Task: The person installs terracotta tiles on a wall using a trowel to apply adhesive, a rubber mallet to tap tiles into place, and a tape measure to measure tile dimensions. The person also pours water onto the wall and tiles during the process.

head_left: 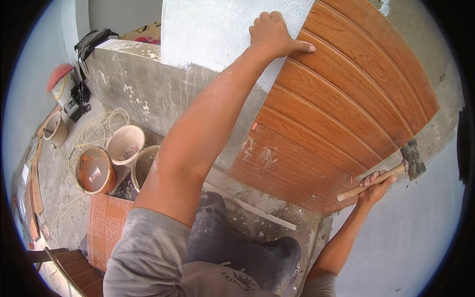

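Brown wood-grain wall tiles (326, 116) with grooved, plank-like bands cover the wall surface in front of me. My left hand (274, 37) is raised to their upper left edge, where they meet a white rough-coated wall face (213, 34). Its thumb is spread onto the tile and the other fingers rest bent over the white side; it holds nothing that I can see. Lower right, my right hand (373, 188) is wrapped round the wooden handle of a black-headed mallet (414, 159). The mallet's head is near the tiles' lower right corner.
Several buckets (95, 171) stand on the dusty floor to the left, beside a coiled pale hose (101, 126). An orange-brown tile (106, 225) lies nearer me. A black bag (94, 42) hangs on a low grey wall (133, 86). A pale strip (257, 210) lies below the tiles.
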{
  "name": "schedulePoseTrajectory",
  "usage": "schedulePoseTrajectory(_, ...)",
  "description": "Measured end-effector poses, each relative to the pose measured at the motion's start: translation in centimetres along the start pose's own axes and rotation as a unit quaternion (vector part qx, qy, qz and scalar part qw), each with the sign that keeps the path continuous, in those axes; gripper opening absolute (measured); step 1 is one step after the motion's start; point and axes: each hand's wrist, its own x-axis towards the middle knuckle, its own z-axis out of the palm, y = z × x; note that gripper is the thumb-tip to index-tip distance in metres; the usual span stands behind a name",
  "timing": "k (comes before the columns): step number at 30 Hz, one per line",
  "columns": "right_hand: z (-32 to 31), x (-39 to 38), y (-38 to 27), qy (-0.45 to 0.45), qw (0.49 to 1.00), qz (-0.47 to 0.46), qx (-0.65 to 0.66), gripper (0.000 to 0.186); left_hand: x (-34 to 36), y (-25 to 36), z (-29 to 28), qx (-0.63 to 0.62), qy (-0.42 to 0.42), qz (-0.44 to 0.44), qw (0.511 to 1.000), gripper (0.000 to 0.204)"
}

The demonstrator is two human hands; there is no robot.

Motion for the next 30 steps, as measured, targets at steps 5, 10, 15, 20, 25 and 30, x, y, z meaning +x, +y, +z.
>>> schedulePoseTrajectory(5, 0.1, 0.7, -1.0, 0.003, 0.994, -0.063, 0.092, 0.061, -1.9, 1.5, -3.1, -0.04, -0.017, -0.017, 0.999, 0.093)
schedulePoseTrajectory(10, 0.9, 2.7, 0.2, -0.07, 0.992, 0.015, 0.105, 0.064, -1.8, 0.9, -3.1, -0.054, 0.001, -0.017, 0.998, 0.089)
schedulePoseTrajectory(15, 0.6, 2.8, -0.5, -0.07, 0.991, 0.009, 0.113, 0.061, -1.4, 0.5, -2.3, -0.051, 0.01, -0.023, 0.998, 0.088)
schedulePoseTrajectory(20, 0.1, 4.0, 0.8, -0.09, 0.992, 0.043, 0.08, 0.066, -1.6, 0.8, -2.8, -0.075, 0.003, -0.014, 0.997, 0.087)
schedulePoseTrajectory(25, 1.1, 2.9, -0.4, -0.039, 0.995, -0.034, 0.088, 0.065, -1.5, 0.6, -2.5, -0.062, 0.0, -0.025, 0.998, 0.089)
schedulePoseTrajectory(30, 0.7, 5.5, -1.0, -0.176, 0.979, 0.061, 0.077, 0.063, -1.4, 0.6, -2.4, -0.059, -0.005, -0.022, 0.998, 0.09)
